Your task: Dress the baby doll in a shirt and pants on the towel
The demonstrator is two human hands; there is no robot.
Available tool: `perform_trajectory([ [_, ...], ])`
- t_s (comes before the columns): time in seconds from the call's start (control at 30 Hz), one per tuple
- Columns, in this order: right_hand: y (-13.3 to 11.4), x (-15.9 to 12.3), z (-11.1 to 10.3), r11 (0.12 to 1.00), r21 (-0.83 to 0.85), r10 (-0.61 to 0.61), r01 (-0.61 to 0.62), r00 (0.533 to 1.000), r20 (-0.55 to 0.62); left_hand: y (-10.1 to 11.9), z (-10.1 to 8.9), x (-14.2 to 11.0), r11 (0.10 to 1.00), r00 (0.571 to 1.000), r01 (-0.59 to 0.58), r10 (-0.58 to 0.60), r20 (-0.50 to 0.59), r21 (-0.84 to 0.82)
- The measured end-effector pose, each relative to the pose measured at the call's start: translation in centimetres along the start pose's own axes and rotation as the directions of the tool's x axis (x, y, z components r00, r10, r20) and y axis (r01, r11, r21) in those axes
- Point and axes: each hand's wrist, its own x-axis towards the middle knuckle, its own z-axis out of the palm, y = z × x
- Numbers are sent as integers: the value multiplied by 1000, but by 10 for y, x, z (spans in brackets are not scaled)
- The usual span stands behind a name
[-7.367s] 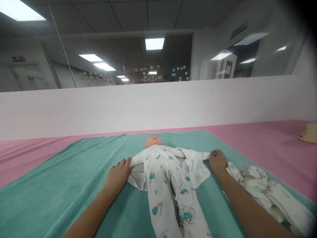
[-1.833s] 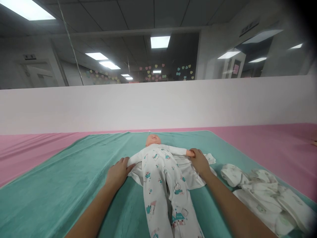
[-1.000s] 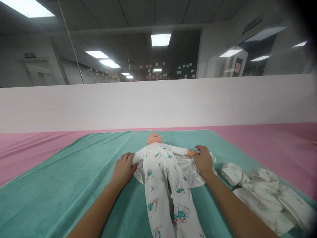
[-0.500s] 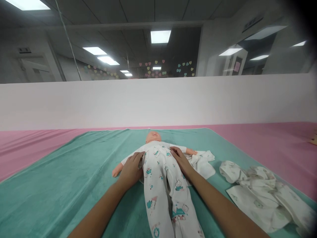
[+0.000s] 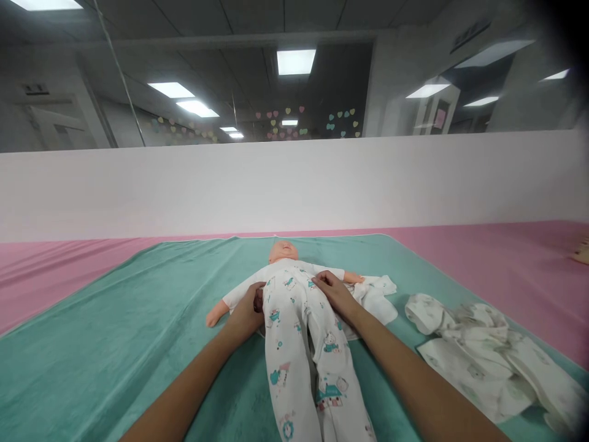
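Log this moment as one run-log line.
left hand: on doll's sleepsuit | right hand: on sleepsuit | doll: on its back, on teal towel

1. Open towel (image 5: pixel 115 362) stretches left of the doll (image 5: pixel 289 362), giving the left hand (image 5: pixel 243 313) wide room.
2. The doll's body stands between both hands.
3. Right of the right hand (image 5: pixel 335 296), a cloth (image 5: pixel 375 301) and then a clothes pile (image 5: pixel 473 356) lie in the way.
4. A low wall (image 5: pixel 276 184) blocks the far side, beyond the mat (image 5: pixel 506 258).
5. There may be a narrow gap under the doll's side, but the view there is poor.

A baby doll (image 5: pixel 288 319) lies on a towel (image 5: pixel 92 368), clothes (image 5: pixel 478 356) at right.
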Motion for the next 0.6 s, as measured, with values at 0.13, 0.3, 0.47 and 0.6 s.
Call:
perform_trajectory([
  [0.13, -2, -2, -1, 1000, -5, -2, 2, 1000, 11, 7, -3, 0, 994, 998, 50, -46, 34, -97],
  [0.3, -3, -4, 0, 1000, 14, 0, 0, 1000, 9, 3, -8, 4, 918, 978, 79, 3, 207, -388],
  [0.47, -7, -7, 1, 999, 35, -10, 10, 1000, -14, -3, -15, 4, 889, 946, 89, 66, 317, -450],
  [0.6, -8, -8, 2, 1000, 29, -5, 6, 999, -33, 2, -25, 1, 912, 925, 84, 78, 371, -402],
])
